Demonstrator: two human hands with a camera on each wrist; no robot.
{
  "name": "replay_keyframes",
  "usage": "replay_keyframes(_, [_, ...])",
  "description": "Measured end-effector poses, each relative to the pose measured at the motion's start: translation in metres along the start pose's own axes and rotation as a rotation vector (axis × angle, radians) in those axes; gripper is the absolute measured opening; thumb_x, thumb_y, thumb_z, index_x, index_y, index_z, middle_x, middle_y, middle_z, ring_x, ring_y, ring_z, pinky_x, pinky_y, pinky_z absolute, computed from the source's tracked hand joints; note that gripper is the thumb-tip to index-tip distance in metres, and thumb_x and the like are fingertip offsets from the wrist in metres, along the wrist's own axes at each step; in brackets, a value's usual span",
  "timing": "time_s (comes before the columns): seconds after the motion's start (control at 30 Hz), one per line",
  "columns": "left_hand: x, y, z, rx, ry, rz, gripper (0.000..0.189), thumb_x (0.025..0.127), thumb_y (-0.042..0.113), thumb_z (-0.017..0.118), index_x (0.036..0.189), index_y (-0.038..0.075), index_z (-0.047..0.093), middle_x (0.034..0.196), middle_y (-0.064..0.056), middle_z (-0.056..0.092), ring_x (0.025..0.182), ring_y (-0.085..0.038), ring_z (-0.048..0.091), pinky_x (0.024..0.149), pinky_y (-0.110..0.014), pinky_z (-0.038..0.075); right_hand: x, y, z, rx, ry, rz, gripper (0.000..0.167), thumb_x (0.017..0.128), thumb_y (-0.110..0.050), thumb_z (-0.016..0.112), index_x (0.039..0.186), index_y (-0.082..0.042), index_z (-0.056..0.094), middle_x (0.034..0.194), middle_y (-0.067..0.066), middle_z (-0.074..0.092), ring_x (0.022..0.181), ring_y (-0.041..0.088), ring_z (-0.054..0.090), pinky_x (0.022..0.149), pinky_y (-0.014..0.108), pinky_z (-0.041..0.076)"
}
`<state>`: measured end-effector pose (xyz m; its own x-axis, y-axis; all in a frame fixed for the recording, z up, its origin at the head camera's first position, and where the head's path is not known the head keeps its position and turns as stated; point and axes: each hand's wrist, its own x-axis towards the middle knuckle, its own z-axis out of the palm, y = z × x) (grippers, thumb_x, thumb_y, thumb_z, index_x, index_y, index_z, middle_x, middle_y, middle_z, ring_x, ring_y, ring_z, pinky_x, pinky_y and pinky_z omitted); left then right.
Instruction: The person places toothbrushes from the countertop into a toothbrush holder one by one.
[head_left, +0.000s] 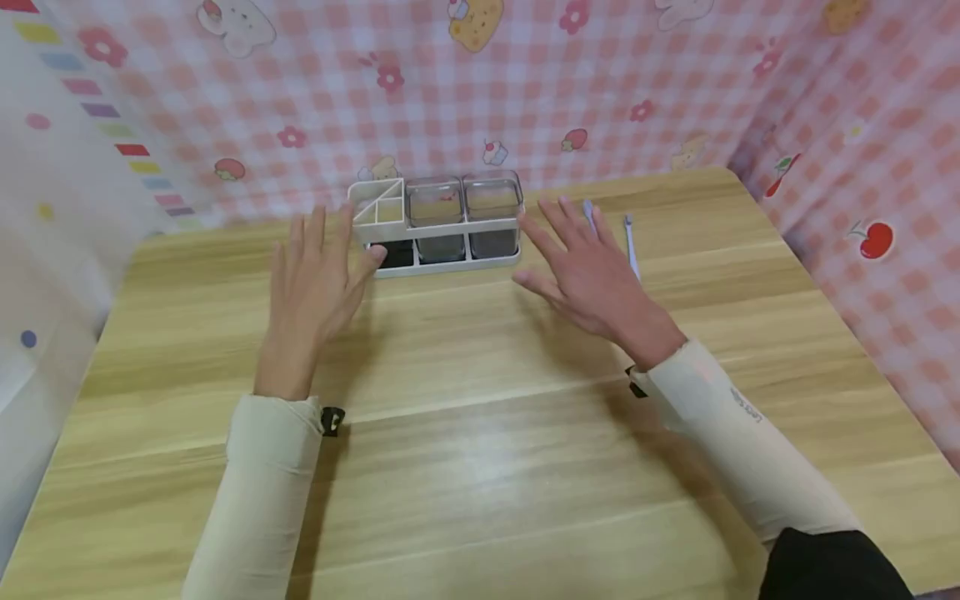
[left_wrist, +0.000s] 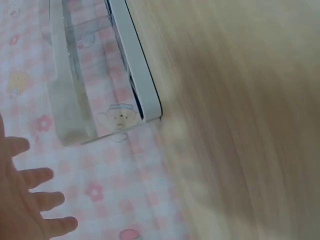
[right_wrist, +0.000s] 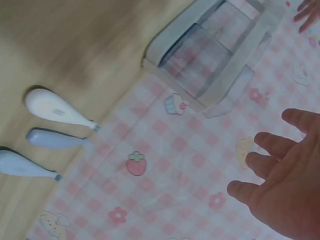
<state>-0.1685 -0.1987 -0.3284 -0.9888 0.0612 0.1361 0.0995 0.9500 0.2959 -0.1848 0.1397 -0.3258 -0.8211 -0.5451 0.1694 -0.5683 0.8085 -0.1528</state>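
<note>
A black sleeve point(head_left: 825, 567) crosses the near right corner of the wooden table point(head_left: 480, 467). Farther along, pale arm covers point(head_left: 270, 483) reach toward the wrists, each with a small dark fitting beside it. Beyond them, the left hand point(head_left: 311, 287) and the right hand point(head_left: 592, 275) are both released, fingers spread and holding nothing. Between them, at the back of the table, stands the white rack point(head_left: 450, 227), with two clear bins point(head_left: 492, 200) on its upper level and a divided tray point(head_left: 390, 208) at its left end.

From the head, the left thumb and right fingertips overlap the rack's ends; the wrist views show a gap between the rack and the fingers they catch, but the left thumb is out of the left one. The head view shows two slim handled tools point(head_left: 631, 246) by the right hand; the right wrist view reveals three, side by side, thin ends toward the cloth. Farthest back is that pink checked cloth point(head_left: 480, 92), printed with flowers and strawberries.
</note>
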Motion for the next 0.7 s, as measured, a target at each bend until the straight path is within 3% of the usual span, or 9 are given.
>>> replay_keyframes(0.13, [0.013, -0.002, 0.004, -0.104, 0.123, 0.002, 0.075, 0.104, 0.063, 0.033, 0.162, 0.017, 0.024, 0.164, -0.020, 0.024, 0.149, -0.044, 0.020, 0.117, -0.064, 0.019, -0.002, -0.003, -0.006, 0.033, 0.068, -0.025, 0.069, 0.105, -0.052, 0.046, 0.161, -0.014, 0.030, 0.166, 0.017, 0.020, 0.154, 0.034, 0.012, 0.123, 0.053, 0.004])
replay_keyframes(0.3, [0.022, -0.004, 0.015, -0.241, 0.296, 0.005, 0.070, 0.103, 0.061, 0.039, 0.153, 0.011, 0.044, 0.151, -0.021, 0.045, 0.139, -0.039, 0.041, 0.110, -0.061, 0.034, -0.002, -0.008, -0.011, 0.079, 0.213, -0.095, 0.062, 0.103, -0.043, 0.057, 0.152, -0.008, 0.043, 0.156, 0.021, 0.038, 0.141, 0.041, 0.038, 0.119, 0.058, 0.021])
replay_keyframes(0.47, [0.031, -0.008, 0.022, -0.376, 0.297, -0.068, 0.073, 0.101, 0.062, 0.041, 0.153, 0.010, 0.044, 0.149, -0.022, 0.046, 0.137, -0.041, 0.043, 0.112, -0.057, 0.032, -0.003, -0.009, -0.017, 0.101, 0.245, -0.097, 0.060, 0.103, -0.040, 0.059, 0.151, -0.007, 0.045, 0.149, 0.021, 0.045, 0.131, 0.043, 0.047, 0.110, 0.060, 0.035])
replay_keyframes(0.7, [0.048, -0.010, 0.039, -0.658, 0.314, -0.151, 0.066, 0.102, 0.053, 0.049, 0.149, 0.006, 0.048, 0.140, -0.020, 0.055, 0.124, -0.034, 0.057, 0.106, -0.042, 0.044, 0.000, 0.003, -0.022, 0.129, 0.317, 0.002, 0.056, 0.103, -0.038, 0.060, 0.146, -0.003, 0.049, 0.138, 0.022, 0.052, 0.116, 0.040, 0.056, 0.087, 0.059, 0.051])
